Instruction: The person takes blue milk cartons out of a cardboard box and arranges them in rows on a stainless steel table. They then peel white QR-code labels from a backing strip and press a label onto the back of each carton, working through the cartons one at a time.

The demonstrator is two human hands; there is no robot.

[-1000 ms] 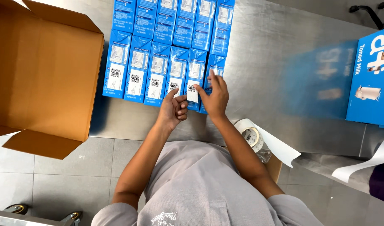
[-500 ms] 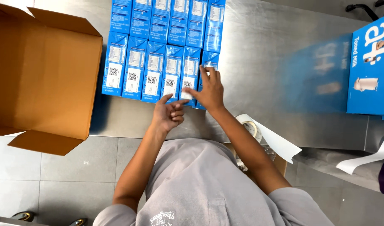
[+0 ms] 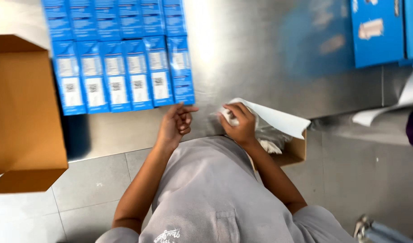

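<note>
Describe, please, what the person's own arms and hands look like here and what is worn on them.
Both arms are bare from the short sleeves down. The left hand and right hand wear no gloves, and no rings, watch or bracelet are visible. The short-sleeved shirt is plain grey with a chest pocket and a small white printed mark near the collar.

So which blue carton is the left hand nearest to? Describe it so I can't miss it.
On the steel table, blue cartons lie in two rows beside the open cardboard box. Take the near row's rightmost carton: it sits just above the left hand and has bare steel on its right side.
</note>
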